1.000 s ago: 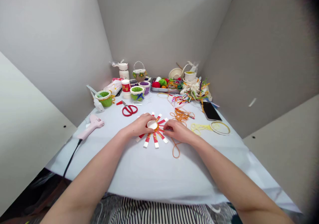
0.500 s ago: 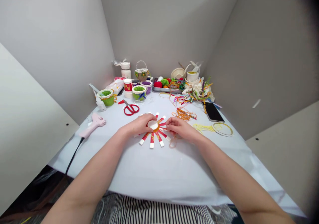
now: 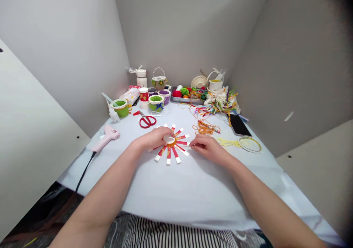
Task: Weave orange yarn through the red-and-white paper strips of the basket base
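A paper cup cut into red and white strips [image 3: 168, 156] lies upside down on the white table [image 3: 176, 189], its strips spread like sun rays. My left hand [image 3: 153, 138] is closed on the cup's white base [image 3: 168, 139] and holds it down. An orange cord [image 3: 172, 144] is wound round the foot of that base. My right hand [image 3: 209, 148] rests just right of the strips. Its fingers are pinched together at the end of the orange cord.
Red scissors [image 3: 147, 121] and a pink glue gun [image 3: 107, 137] with a black cable lie to the left. Behind are decorated cups [image 3: 122, 108], a metal tray of yarn balls [image 3: 185, 93], ribbons [image 3: 217, 102], loose orange cord [image 3: 205, 127], a phone [image 3: 239, 125] and a ring [image 3: 250, 144].
The loose loop of orange cord below my right hand has shrunk and gone from sight. My right hand has drawn slightly right of the strips. My left hand stays on the base.
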A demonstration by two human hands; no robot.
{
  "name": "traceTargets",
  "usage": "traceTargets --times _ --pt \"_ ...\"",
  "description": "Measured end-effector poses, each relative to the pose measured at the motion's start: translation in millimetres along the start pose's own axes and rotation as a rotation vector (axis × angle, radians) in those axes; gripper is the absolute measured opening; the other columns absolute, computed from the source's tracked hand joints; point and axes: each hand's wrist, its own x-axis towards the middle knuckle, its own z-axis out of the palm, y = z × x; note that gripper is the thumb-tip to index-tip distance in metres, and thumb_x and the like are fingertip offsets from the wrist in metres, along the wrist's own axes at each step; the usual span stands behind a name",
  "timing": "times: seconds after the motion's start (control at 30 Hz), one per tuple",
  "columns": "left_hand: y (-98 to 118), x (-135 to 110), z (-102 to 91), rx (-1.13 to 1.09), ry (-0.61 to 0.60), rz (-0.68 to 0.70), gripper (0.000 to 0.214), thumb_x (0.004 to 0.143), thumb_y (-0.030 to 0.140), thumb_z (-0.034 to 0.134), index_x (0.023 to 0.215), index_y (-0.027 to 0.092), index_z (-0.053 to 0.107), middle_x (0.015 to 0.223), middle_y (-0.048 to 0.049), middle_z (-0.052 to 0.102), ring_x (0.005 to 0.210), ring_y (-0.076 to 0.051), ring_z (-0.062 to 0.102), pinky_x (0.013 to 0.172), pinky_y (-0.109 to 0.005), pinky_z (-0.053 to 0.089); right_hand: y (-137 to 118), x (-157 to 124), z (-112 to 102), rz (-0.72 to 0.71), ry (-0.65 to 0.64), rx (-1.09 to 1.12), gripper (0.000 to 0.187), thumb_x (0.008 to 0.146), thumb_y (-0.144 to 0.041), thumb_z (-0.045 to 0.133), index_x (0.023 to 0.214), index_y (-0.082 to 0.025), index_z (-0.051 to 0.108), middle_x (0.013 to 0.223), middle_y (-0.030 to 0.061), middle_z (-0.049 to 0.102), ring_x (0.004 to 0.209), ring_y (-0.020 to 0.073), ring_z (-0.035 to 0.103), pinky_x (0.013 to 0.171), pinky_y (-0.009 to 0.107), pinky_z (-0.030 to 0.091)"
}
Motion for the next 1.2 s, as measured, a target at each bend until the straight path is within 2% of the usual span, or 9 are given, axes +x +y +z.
traceTargets --times 0.27,0.5,0.6,0.7,0.87,0.93,1.03,1.1,1.2 --pt "-0.7 -1.1 -0.8 -0.015 -0.011 0.000 0.043 0.075 0.005 0.060 0.116 0.021 0.063 0.125 -0.0042 0.064 0.117 -0.023 0.056 0.104 -0.034 0.043 -12.9 -33.5 15.3 -0.195 -0.034 -0.154 0.021 0.095 -0.017 0.049 0.093 -0.019 0.070 0.086 0.0071 0.062 0.082 0.0167 0.057 0.071 0.027 0.045" --pt "3.9 -1.4 -2.7 -0.010 0.008 -0.012 0.043 0.074 0.001 0.056 0.112 0.019 0.064 0.123 -0.0055 0.064 0.114 -0.022 0.058 0.101 -0.032 0.045 -17.1 -39.7 18.3 -0.203 -0.071 -0.336 0.028 0.096 -0.014 0.043 0.087 -0.018 0.070 0.083 0.0086 0.060 0.078 0.0179 0.054 0.068 0.029 0.043" --pt "8.5 -2.3 -5.7 -0.030 -0.006 -0.012 0.040 0.074 0.004 0.058 0.110 0.019 0.065 0.122 -0.0046 0.065 0.112 -0.021 0.060 0.099 -0.031 0.046 -15.0 -37.6 17.2 -0.156 -0.050 -0.345 0.029 0.096 -0.016 0.043 0.086 -0.019 0.071 0.084 0.0096 0.061 0.079 0.0194 0.055 0.069 0.031 0.044" --pt "10.7 -3.2 -7.2 -0.047 -0.011 -0.006 0.038 0.074 0.006 0.059 0.109 0.020 0.065 0.120 -0.0037 0.066 0.110 -0.021 0.060 0.097 -0.030 0.047 -7.9 -31.2 16.1 -0.036 0.003 -0.271 0.025 0.095 -0.020 0.048 0.087 -0.020 0.071 0.085 0.0089 0.063 0.082 0.0202 0.058 0.072 0.032 0.045" --pt "7.0 -2.9 -4.8 -0.045 -0.005 -0.006 0.042 0.072 0.005 0.059 0.111 0.020 0.064 0.120 -0.0038 0.066 0.111 -0.021 0.059 0.097 -0.030 0.047 8.5 2.3 13.3 0.161 0.025 -0.101 0.013 0.088 -0.025 0.063 0.080 -0.020 0.071 0.081 0.0047 0.065 0.075 0.0174 0.060 0.070 0.029 0.044" --pt "5.2 -1.8 -3.6 -0.045 -0.007 -0.007 0.041 0.073 0.005 0.058 0.110 0.021 0.065 0.120 -0.0033 0.066 0.111 -0.021 0.059 0.098 -0.031 0.047 13.8 19.1 15.0 0.207 0.002 -0.125 0.011 0.085 -0.025 0.066 0.076 -0.019 0.070 0.079 0.0041 0.065 0.073 0.0166 0.059 0.069 0.028 0.042" --pt "3.9 -0.5 -2.5 -0.044 -0.014 0.002 0.040 0.073 0.004 0.057 0.108 0.021 0.065 0.120 -0.0029 0.066 0.111 -0.021 0.059 0.099 -0.031 0.046 19.5 36.1 22.8 0.252 0.072 -0.245 0.013 0.086 -0.025 0.065 0.075 -0.018 0.069 0.080 0.0054 0.065 0.075 0.0170 0.058 0.069 0.028 0.040" --pt "4.7 -0.7 -2.5 -0.041 -0.014 0.004 0.040 0.073 0.004 0.057 0.108 0.020 0.065 0.119 -0.0035 0.066 0.111 -0.021 0.059 0.099 -0.031 0.045 21.6 39.6 28.9 0.264 0.127 -0.289 0.014 0.088 -0.025 0.064 0.076 -0.017 0.068 0.081 0.0057 0.066 0.076 0.0171 0.058 0.069 0.027 0.039" --pt "9.4 -2.9 -3.6 -0.043 -0.003 -0.019 0.039 0.075 0.009 0.059 0.112 0.020 0.063 0.118 -0.0046 0.065 0.108 -0.022 0.060 0.095 -0.031 0.047 21.9 37.1 34.7 0.274 0.134 -0.282 0.014 0.089 -0.025 0.062 0.078 -0.018 0.067 0.080 0.0050 0.067 0.076 0.0171 0.058 0.070 0.027 0.038"
